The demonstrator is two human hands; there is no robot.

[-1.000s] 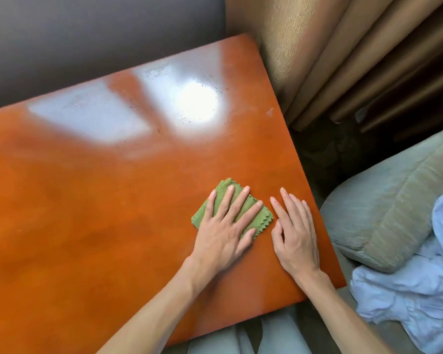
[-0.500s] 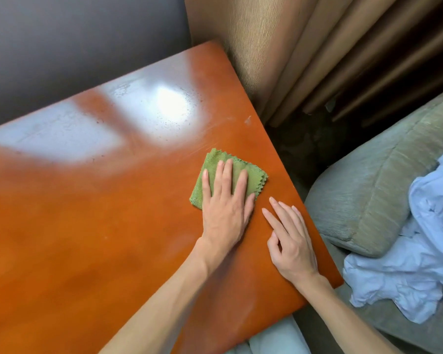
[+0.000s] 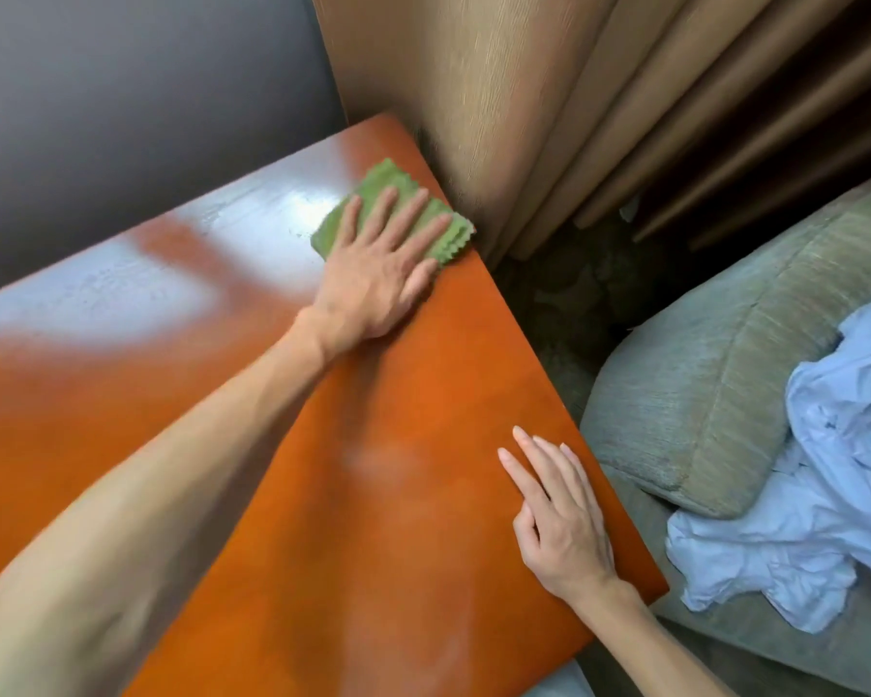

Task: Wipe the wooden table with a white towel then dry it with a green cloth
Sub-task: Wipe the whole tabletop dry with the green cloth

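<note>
The glossy orange wooden table fills the lower left of the head view. A folded green cloth with zigzag edges lies near the table's far right corner. My left hand presses flat on the green cloth, fingers spread, covering its near half. My right hand rests flat on the bare table near the right edge, holding nothing. A crumpled white towel lies on the armchair at the right.
A grey-green armchair stands close to the table's right edge. Beige curtains hang behind the far corner. A dark grey wall runs along the table's far side. Dark floor shows between table and chair.
My left hand has slid the green cloth away from me, from beside the right hand to the far right corner. The right hand has stayed near the right edge.
</note>
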